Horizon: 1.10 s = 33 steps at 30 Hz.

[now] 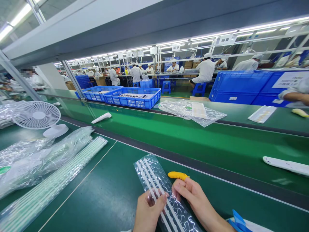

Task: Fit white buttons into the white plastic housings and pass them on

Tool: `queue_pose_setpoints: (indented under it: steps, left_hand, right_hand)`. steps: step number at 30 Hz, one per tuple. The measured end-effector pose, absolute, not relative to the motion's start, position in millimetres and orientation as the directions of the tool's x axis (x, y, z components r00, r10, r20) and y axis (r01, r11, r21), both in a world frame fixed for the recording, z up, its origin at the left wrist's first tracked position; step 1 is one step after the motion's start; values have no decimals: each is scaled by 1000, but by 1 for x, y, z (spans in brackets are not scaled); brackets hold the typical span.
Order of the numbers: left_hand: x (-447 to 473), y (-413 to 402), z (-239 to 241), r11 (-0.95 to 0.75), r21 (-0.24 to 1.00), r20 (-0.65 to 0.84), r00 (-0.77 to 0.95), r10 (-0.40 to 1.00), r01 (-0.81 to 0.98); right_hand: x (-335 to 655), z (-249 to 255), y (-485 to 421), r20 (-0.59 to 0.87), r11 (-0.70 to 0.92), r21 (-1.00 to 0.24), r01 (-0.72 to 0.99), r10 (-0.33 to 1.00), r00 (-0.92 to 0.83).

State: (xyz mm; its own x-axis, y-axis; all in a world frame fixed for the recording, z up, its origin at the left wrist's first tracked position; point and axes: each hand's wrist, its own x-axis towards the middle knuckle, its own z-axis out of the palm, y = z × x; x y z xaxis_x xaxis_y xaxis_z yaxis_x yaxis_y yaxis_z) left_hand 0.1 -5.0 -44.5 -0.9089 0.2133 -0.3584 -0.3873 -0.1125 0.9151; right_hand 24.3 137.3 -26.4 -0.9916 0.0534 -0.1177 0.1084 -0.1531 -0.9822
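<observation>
My left hand (148, 211) grips a clear, bubble-patterned plastic strip sheet (158, 172) with several long white bands along it, thumb on top. At the sheet's right edge is my right hand (196, 196), its thumb and fingers pinched together. A yellow finger cot (178, 175) covers one finger of that hand, which sticks out to the left. Whether the pinch holds the sheet's edge or a small piece of it is hard to make out. The sheet is tilted above the green table (106, 196).
To the left lie a stack of similar striped sheets (60, 174), plastic bags (48, 158) and a white fan (38, 115). Beyond the green conveyor belt (149, 129) are blue crates (137, 98) and clear bags (193, 111). White handle-shaped parts (101, 118) ride the belt. A co-worker's arm (295, 95) shows at right.
</observation>
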Motion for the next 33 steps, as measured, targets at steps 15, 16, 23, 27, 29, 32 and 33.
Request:
queue_pose_setpoints:
  steps: [15, 16, 23, 27, 29, 32, 33]
  left_hand:
    - [0, -6, -44, -118, 912, -361, -906, 222, -392]
    - [0, -6, -44, -115, 911, -364, -904, 223, -395]
    - [-1, -7, -49, -115, 908, -369, -899, 237, -403]
    - [-1, -7, -49, -123, 907, -368, -900, 234, -403]
    - [-1, -7, -48, -128, 907, -366, -901, 232, -402]
    - [-1, -8, -47, -128, 907, -367, -901, 233, -402]
    - [-1, -7, -48, -126, 906, -368, -900, 233, -404]
  right_hand:
    - [23, -25, 137, -114, -161, -981, 107, 40, -993]
    - [23, -26, 137, -115, -160, -981, 108, 39, -993]
    - [24, -25, 138, -118, -162, -981, 110, 42, -992]
    - [24, -26, 138, -117, -165, -980, 108, 44, -992]
    - [23, -27, 138, -114, -164, -981, 106, 43, -992]
    - [23, -28, 138, -110, -159, -982, 102, 41, -993]
    - [23, -29, 138, -109, -158, -982, 102, 39, -993]
